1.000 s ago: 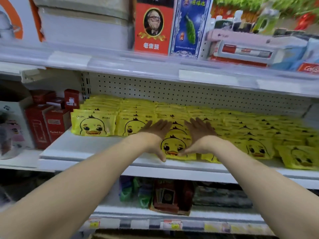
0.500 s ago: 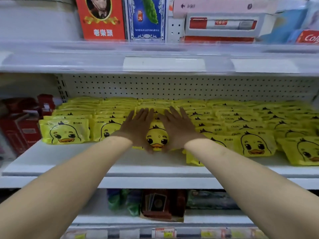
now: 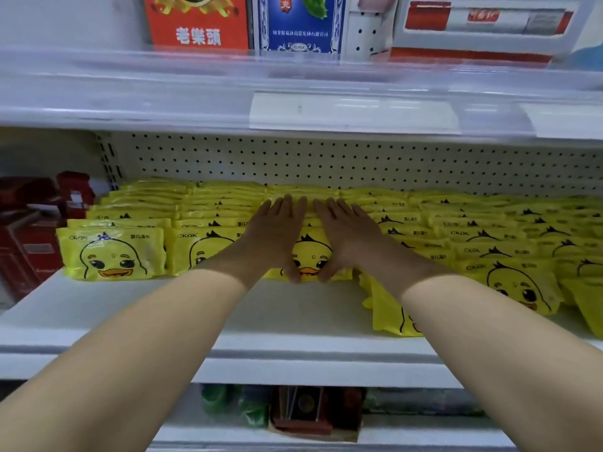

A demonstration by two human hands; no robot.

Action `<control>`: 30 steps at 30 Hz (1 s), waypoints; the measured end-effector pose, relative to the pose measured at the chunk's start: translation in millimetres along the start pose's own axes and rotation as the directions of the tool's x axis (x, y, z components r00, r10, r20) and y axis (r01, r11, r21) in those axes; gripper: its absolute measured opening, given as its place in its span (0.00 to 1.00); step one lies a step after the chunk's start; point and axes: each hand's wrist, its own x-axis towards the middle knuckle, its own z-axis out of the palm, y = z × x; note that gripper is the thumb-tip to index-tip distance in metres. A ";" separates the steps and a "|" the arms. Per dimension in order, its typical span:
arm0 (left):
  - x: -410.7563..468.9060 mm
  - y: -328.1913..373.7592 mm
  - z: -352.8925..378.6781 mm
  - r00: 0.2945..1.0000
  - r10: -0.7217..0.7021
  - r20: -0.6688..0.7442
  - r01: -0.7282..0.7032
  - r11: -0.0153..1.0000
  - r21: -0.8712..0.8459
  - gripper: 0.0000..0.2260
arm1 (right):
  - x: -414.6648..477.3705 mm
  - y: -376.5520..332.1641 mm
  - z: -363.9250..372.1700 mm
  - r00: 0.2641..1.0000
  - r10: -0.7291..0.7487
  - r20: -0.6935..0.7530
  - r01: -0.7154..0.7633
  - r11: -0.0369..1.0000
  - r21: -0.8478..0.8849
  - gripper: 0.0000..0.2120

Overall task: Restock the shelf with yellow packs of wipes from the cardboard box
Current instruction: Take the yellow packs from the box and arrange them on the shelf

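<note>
Across the white shelf (image 3: 287, 324), yellow packs of wipes (image 3: 473, 236) sit in neat rows, duck faces out. Person's left hand (image 3: 277, 233) and right hand (image 3: 346, 233) lie flat on 1 middle row, fingers straight and gripping nothing, probably just pressing it back to square it up.

Red boxes (image 3: 36, 230) at L; orange box (image 3: 195, 21) & blue box (image 3: 298, 22) up top.

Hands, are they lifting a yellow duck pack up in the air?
No, the left hand and right hand press flat against the yellow packs, which sit on the shelf.
</note>
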 end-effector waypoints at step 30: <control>27.6 -8.4 7.0 0.998 -0.054 -0.024 0.056 0.994 0.097 0.68 | 18.4 4.6 -4.0 1.000 0.006 0.022 -0.006 1.000 0.000 0.71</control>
